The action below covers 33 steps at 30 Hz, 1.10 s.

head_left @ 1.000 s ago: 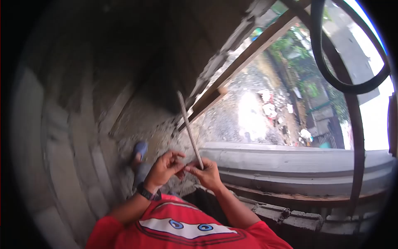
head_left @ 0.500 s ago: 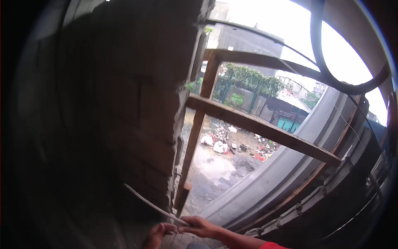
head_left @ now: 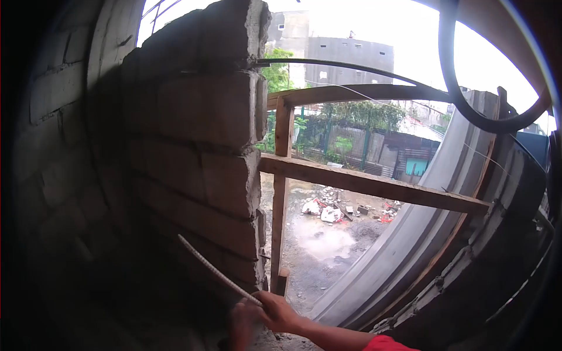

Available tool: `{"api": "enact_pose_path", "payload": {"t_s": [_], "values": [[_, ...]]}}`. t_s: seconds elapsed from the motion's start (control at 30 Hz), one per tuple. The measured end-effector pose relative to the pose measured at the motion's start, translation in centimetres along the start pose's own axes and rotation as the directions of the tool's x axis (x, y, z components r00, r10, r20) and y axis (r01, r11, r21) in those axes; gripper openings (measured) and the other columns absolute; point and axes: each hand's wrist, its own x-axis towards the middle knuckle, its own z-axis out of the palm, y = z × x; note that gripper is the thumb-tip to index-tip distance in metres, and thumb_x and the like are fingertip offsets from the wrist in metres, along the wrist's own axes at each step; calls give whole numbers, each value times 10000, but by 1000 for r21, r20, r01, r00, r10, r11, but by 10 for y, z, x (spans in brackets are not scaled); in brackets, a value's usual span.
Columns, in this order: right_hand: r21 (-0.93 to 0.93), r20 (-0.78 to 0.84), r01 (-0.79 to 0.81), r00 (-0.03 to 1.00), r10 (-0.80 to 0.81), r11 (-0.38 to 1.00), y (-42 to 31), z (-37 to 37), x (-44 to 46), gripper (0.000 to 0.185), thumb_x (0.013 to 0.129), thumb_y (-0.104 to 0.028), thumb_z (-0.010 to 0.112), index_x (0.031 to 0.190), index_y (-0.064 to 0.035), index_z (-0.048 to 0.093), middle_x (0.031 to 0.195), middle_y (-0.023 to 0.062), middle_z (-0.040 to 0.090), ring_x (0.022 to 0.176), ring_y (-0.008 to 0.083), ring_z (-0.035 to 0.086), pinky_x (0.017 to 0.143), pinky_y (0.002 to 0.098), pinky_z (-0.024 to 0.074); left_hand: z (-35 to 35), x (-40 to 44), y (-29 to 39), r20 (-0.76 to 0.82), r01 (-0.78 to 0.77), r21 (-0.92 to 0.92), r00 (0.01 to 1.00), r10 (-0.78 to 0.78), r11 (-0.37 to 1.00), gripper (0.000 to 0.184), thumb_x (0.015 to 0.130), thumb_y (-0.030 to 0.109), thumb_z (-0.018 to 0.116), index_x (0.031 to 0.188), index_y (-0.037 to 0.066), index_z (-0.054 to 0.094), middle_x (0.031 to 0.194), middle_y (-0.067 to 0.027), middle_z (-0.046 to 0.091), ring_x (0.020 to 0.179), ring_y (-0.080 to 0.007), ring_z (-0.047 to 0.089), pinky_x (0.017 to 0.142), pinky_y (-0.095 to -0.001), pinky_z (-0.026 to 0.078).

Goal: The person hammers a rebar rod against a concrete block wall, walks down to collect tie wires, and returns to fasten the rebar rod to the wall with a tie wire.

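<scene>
Low in the view, my right hand [head_left: 277, 312] is closed around the lower end of a thin ribbed rod [head_left: 213, 268], which slants up and to the left in front of the dark block wall. My left hand [head_left: 244, 322] is right beside it, smeared by motion and in shadow, so its fingers cannot be made out. The two hands overlap or nearly touch. Anything between them is hidden.
A rough-edged block wall [head_left: 199, 117] rises at left. Wooden beams [head_left: 374, 186] cross the opening beside it, with a grey ledge [head_left: 374, 257] curving along the right. A dark hose loop [head_left: 497, 124] hangs at upper right. Rubble [head_left: 331, 213] lies on the ground outside.
The view has tilted up from my shirt and the floor to the wall and opening. My right hand still holds the rod, whose tip now points up-left. My left hand has blurred beside it.
</scene>
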Motion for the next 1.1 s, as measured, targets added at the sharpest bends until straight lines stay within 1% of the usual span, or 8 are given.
{"api": "enact_pose_path", "payload": {"t_s": [0.1, 0.17, 0.23, 0.43, 0.77, 0.83, 0.93, 1.1], "values": [[-102, -129, 103, 985, -116, 989, 7, -14, 3, 239, 1012, -258, 587, 1104, -37, 598, 955, 220, 646, 941, 449, 645, 802, 493, 512, -24, 0, 13, -100, -10, -892, 979, -177, 451, 232, 1033, 107, 549, 1252, 52, 601, 1135, -136, 625, 980, -291, 645, 803, -409, 519], [-114, -156, 56, 985, -73, 992, 9, -23, 4, 158, 1002, -193, 606, 1048, -43, 592, 854, 181, 625, 828, 409, 662, 698, 458, 515, -25, 6, 27, -90, 52, -832, 970, -226, 553, 164, 1045, 100, 545, 1192, 44, 591, 1019, -120, 609, 902, -241, 621, 734, -388, 498], [-96, -160, 30, 986, -45, 995, 14, -23, 0, 149, 1013, -185, 591, 1057, -43, 595, 850, 173, 635, 820, 385, 676, 698, 442, 523, -31, 11, 33, 0, 26, -994, 973, -232, 109, 137, 1081, 150, 502, 1126, 39, 569, 930, -80, 590, 822, -174, 574, 698, -352, 472], [-29, -91, -15, 996, 13, 999, 17, -24, -5, 201, 1000, -205, 592, 1095, -27, 590, 929, 213, 627, 911, 454, 636, 775, 498, 506, -37, 13, 30, 145, 100, -956, 978, -147, -277, 147, 1101, 211, 473, 1028, 105, 544, 821, 35, 511, 695, -39, 466, 589, -221, 356], [-184, -17, 31, 999, -34, 982, 34, -24, -3, 239, 976, -233, 630, 1071, -28, 552, 934, 231, 611, 925, 483, 613, 769, 524, 482, -48, 13, 25, 323, 318, -799, 943, 82, -511, 266, 1088, 382, 506, 1082, 122, 567, 704, 82, 442, 537, -21, 374, 472, -232, 266], [-176, -37, 38, 998, -45, 984, 32, -22, -2, 221, 973, -220, 628, 1051, -29, 547, 916, 234, 605, 912, 488, 609, 758, 527, 481, -48, 8, 19, 215, 262, -758, 965, 150, -597, 424, 1102, 404, 469, 1250, 56, 659, 791, -5, 622, 663, -120, 544, 614, -254, 416], [-203, -90, 110, 987, -130, 973, 31, -21, 2, 194, 969, -200, 619, 1029, -30, 546, 889, 233, 600, 872, 492, 607, 722, 532, 475, -51, 17, 30, 272, 249, -812, 962, 36, -529, 324, 1074, 431, 521, 1106, 112, 571, 691, 81, 433, 517, -29, 355, 465, -240, 253], [-268, -144, 124, 975, -167, 955, 28, -20, 6, 221, 951, -203, 668, 931, -19, 548, 802, 195, 593, 770, 455, 615, 656, 495, 467, -47, 16, 31, 245, 229, -804, 969, 45, -549, 380, 1061, 470, 525, 1148, 104, 577, 699, 67, 455, 544, -42, 395, 485, -240, 287]]}}
